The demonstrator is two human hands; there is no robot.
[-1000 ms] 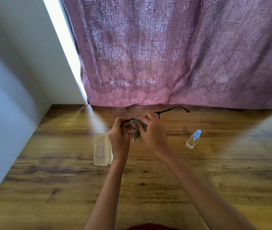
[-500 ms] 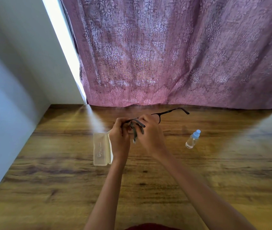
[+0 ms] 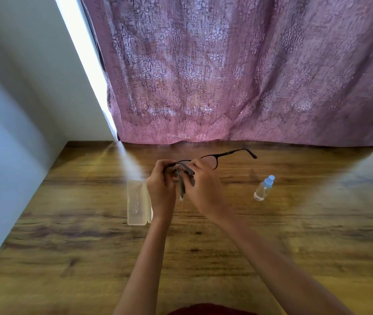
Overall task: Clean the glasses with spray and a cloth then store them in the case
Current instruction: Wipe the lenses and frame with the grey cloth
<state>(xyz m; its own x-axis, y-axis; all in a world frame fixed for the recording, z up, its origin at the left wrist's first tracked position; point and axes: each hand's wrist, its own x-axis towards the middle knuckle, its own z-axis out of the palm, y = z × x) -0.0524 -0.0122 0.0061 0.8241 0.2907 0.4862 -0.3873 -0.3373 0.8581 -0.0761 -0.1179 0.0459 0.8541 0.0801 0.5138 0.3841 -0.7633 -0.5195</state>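
Both hands meet above the middle of the wooden table, raised off its surface. The left hand is curled around the left end of the glasses, its fingers pinched on the dark frame. The right hand is closed on the grey cloth, pressing it against the frame near the left lens; a narrow tail of the cloth hangs down between the 2 wrists. The right lens and 1 temple arm of the glasses stick out past the right hand, pointing toward the far right, clear of the table. Just left of the left hand, partly hidden behind it, the translucent case lies open and flat on the table. Well to the right of the hands stands the small clear spray bottle with a pale blue cap, apart from everything else and leaning slightly in the wide-angle view. Behind it all a mauve patterned curtain hangs down to the far edge of the table, with a bright strip of daylight along its left edge and a plain pale wall on the left.
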